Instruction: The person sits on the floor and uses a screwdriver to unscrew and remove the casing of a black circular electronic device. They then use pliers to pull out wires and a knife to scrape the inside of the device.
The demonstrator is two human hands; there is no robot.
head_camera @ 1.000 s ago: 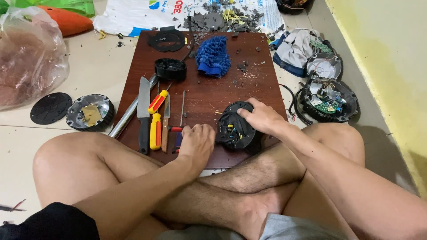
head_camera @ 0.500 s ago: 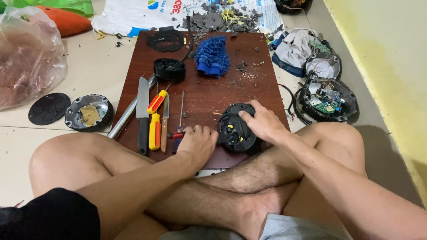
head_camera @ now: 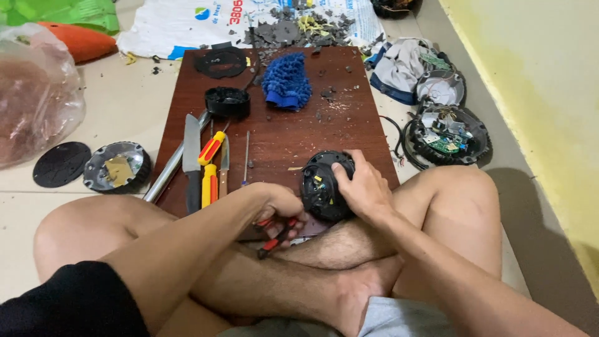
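The person sits cross-legged on the tiled floor, working at the near edge of a dark red-brown wooden board (head_camera: 281,134). The right hand (head_camera: 362,187) is cupped over the right side of a round black plastic housing with small coloured parts inside (head_camera: 324,187), fingers curled on its rim and thumb laid on top, holding it tilted on the board's edge against the shin. The left hand (head_camera: 281,209) is closed around the red-and-black handles of a small pair of pliers (head_camera: 274,240); the handles stick out below the fist, and the tool's nose is hidden behind the knuckles, so whether it already bites on anything inside the housing cannot be told.

The step in hand looks like taking the housing apart: one hand steadies it while the other brings the tool to its left side. The next move probably calls for a firm hold on the rim and a careful pull or cut among the small parts.

Well apart to the left lie a knife with a dark handle (head_camera: 191,159), two yellow-and-red screwdrivers (head_camera: 210,168), a thin metal pick (head_camera: 246,156), and farther up a blue shaggy cloth mitt (head_camera: 287,81).
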